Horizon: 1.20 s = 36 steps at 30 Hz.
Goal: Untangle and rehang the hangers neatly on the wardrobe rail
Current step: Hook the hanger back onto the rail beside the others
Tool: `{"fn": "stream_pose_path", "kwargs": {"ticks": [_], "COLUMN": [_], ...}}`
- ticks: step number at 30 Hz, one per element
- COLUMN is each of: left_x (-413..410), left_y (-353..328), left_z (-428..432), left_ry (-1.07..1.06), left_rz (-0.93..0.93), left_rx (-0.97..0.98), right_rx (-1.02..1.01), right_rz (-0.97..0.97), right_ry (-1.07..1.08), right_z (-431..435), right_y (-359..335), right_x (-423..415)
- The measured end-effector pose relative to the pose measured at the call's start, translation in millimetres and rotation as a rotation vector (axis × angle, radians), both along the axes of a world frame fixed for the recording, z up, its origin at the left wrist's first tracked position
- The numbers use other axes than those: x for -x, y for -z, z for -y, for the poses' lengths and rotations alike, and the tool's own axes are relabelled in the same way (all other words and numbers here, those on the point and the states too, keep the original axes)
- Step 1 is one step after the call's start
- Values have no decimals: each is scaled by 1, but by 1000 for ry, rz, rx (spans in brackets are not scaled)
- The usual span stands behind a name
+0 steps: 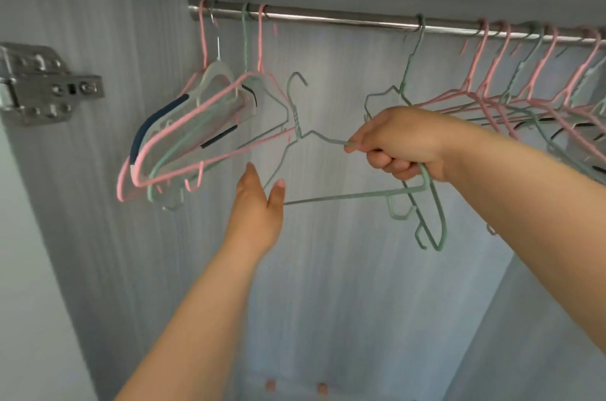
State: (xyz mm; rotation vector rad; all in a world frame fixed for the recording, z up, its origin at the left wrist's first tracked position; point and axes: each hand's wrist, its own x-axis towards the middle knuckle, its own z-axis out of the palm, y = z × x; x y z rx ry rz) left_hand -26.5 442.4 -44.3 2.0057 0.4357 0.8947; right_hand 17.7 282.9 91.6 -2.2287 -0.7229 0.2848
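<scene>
Head view into an open wardrobe, hands raised from below. Nearest, the left hand (257, 207) is open, its fingers (251, 172) straight and together with the thumb spread. It sits at the left end of a green wire hanger (344, 198); whether it touches the wire cannot be told. It is probably placed there to steady or take that corner.

The right hand (398, 145) grips the same hanger by its right shoulder, fingers (390, 164) curled tight round the wire. This hold keeps the frame level and roughly square to the camera. A further loop of green wire (434, 220) hangs below the fist; which hanger it belongs to is unclear, and it may be snagged.

The held hanger's hook (295, 77) is free, below the wardrobe rail (328, 16), in the gap between two groups. Judged stage: separated, or nearly so, and not yet rehung.

Beyond, to the left, a tilted bunch (183, 138) of pink and green hangers and one clear plastic hanger (210, 79) hangs on the rail. At centre, a single green hanger (406, 72) hangs there, its body passing behind the right hand. To the right hangs a crowded row (492, 99) of pink and green hangers.

Farthest are the grey back panel (328, 269) and, on the left wall, a metal door hinge (49, 86).
</scene>
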Motion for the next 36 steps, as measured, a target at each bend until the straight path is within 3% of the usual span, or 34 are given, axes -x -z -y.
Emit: {"fn": "stream_pose_path", "kwargs": {"ticks": [11, 18, 20, 28, 32, 36], "left_x": [21, 79, 97, 152, 158, 166], "left_y": [23, 36, 36, 29, 22, 19], "left_z": [-13, -7, -6, -6, 11, 31], "left_ry": [17, -26, -35, -264, -204, -108], "left_rz": [-99, -28, -13, 81, 166, 150], "left_rx": [90, -49, -46, -45, 73, 207], "right_rx": [11, 109, 154, 197, 53, 5], "right_rz": [-111, -125, 7, 830, 1191, 1370], "right_ry": [-259, -452, -485, -504, -446, -388], "right_z": [55, 108, 110, 68, 57, 46], "right_y": [-7, 7, 12, 14, -1, -15], "right_x": [22, 27, 30, 38, 29, 17]}}
